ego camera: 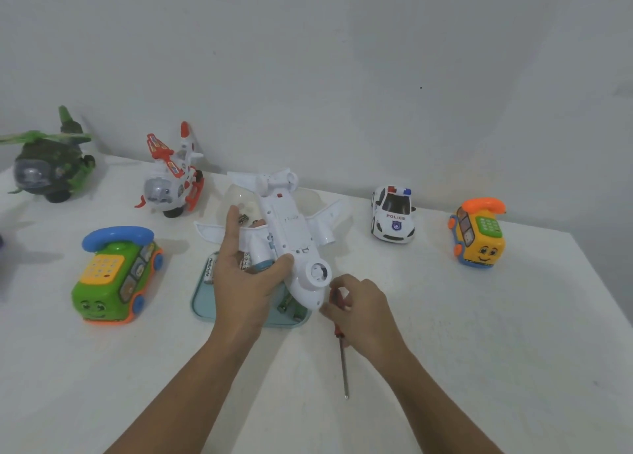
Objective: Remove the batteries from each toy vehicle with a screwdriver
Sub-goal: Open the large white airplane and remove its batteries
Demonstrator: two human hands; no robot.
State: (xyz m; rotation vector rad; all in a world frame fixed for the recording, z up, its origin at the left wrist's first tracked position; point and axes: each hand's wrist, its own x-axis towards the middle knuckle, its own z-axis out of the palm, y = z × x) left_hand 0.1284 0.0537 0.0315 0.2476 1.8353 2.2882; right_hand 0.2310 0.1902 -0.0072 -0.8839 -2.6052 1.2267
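- Left hand (243, 282) is wrapped round the white plane (291, 227), holding it belly-up right over the teal tray (202, 302), which has a few loose batteries (286, 304) in it.
- Right hand (363, 306) has its fingers curled round the screwdriver (343, 368) handle, just beside the plane's nose, with the tip pointing back at the person.
- My guess is the plane's the one being worked on. Can't tell if its battery cover is off.
- Next move probably needs the driver flipped tip-first onto the belly screw.
- Green phone bus (116, 278), police car (393, 218), orange phone bus (479, 237) and two helicopters (173, 179) sit well apart, so nothing's in the way.
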